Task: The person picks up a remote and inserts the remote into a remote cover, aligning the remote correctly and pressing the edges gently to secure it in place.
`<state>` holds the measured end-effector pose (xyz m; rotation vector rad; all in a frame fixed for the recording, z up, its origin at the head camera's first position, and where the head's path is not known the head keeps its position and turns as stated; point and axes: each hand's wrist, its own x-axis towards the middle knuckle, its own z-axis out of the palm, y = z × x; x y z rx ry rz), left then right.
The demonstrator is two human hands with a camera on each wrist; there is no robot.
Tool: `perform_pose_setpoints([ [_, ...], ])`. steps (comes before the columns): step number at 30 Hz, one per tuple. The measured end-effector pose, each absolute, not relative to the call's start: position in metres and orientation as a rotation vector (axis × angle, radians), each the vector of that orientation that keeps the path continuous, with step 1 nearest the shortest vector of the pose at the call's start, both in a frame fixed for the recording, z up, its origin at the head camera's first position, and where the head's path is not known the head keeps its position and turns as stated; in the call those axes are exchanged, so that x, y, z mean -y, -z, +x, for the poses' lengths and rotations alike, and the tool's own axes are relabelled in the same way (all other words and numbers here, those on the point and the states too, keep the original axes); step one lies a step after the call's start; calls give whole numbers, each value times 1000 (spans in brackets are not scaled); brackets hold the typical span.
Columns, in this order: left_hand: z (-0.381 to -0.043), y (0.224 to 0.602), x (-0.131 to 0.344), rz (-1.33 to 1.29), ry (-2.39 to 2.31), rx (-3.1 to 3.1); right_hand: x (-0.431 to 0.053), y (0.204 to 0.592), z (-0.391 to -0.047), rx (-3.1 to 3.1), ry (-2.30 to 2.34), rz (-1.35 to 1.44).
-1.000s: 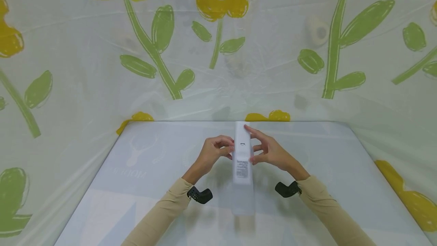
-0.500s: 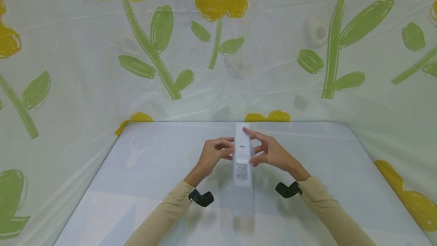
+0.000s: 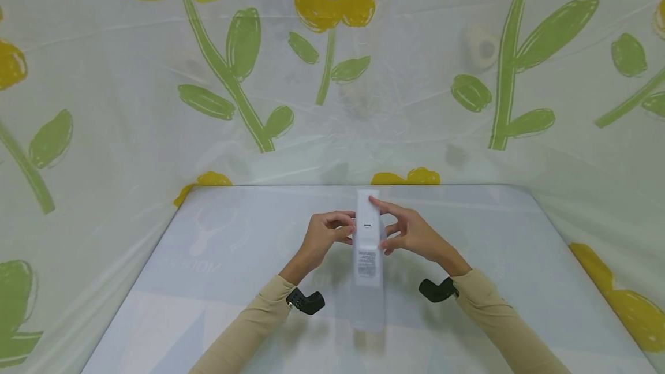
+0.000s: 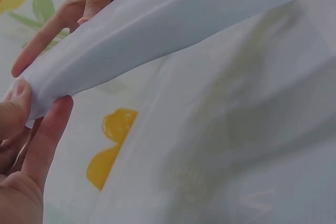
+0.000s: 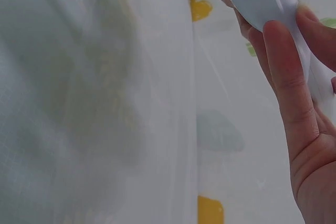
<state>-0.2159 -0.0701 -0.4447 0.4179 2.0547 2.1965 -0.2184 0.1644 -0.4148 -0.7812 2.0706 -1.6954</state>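
Observation:
Both hands hold a long white plastic device [image 3: 368, 238] upright above the table, one on each side. Its facing side has a small dark port, with a block of grey print on a label below it. The left hand [image 3: 320, 238] pinches the left edge between thumb and fingers. On the right edge, the right hand [image 3: 415, 235] grips with its thumb low and its index finger stretched toward the upper end. A smooth, slightly curved side of the device [image 4: 142, 35] fills the top of the left wrist view. What the device is cannot be told.
A pale table [image 3: 234, 281] with faint printed marks lies beneath the hands. Behind it hangs a whitish curtain [image 3: 405, 120] with yellow flowers and green leaves. A black band device [image 3: 306, 301] sits on each wrist.
The upper end of the white device has come down slightly, away from the table's far edge. Both hands keep their hold and have barely shifted.

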Motion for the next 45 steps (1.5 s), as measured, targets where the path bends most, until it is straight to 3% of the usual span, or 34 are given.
perform_pose_setpoints([
  [18,-218,441,70,373,-2188,-2035,-166,418,-222,-2032,1727,-792],
  [25,-205,415,72,383,-2176,-2020,-166,417,-223,-2047,1716,-807],
  [45,-206,414,71,432,-2168,-2048,-168,417,-226,-2042,1738,-826],
])
